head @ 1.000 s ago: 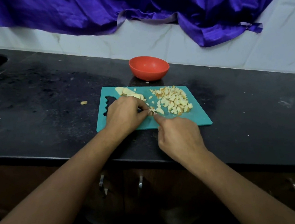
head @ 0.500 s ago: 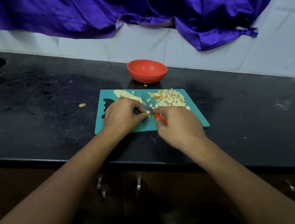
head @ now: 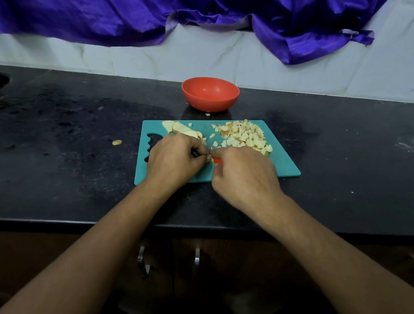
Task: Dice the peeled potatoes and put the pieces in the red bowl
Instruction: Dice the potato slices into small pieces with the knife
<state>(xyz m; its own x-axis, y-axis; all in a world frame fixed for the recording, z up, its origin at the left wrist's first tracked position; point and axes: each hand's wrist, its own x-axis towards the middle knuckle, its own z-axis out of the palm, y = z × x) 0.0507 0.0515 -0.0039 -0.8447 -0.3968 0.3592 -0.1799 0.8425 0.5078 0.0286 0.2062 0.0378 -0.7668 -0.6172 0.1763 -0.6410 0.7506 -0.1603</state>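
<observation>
The dicing is judged well advanced: a heap of pale diced potato pieces (head: 243,136) is piled at 2 o'clock on the teal plastic cutting board (head: 254,170), while several uncut peeled potato slices (head: 182,130) are left at its 11 o'clock corner. Nothing is seen inside the round red plastic bowl (head: 210,94), set just beyond the board at 12 o'clock, so the transfer is not yet begun. A small potato bit (head: 209,158) is pinched by the curled left hand (head: 172,160) at the board's middle. The right hand (head: 244,175) is closed round a red-handled knife (head: 217,160), its blade mostly hidden. One stray potato scrap (head: 117,142) lies at 9 o'clock on the black stone bench (head: 58,153). A purple satin cloth (head: 209,1) is hung over the white tiled wall (head: 138,58).
</observation>
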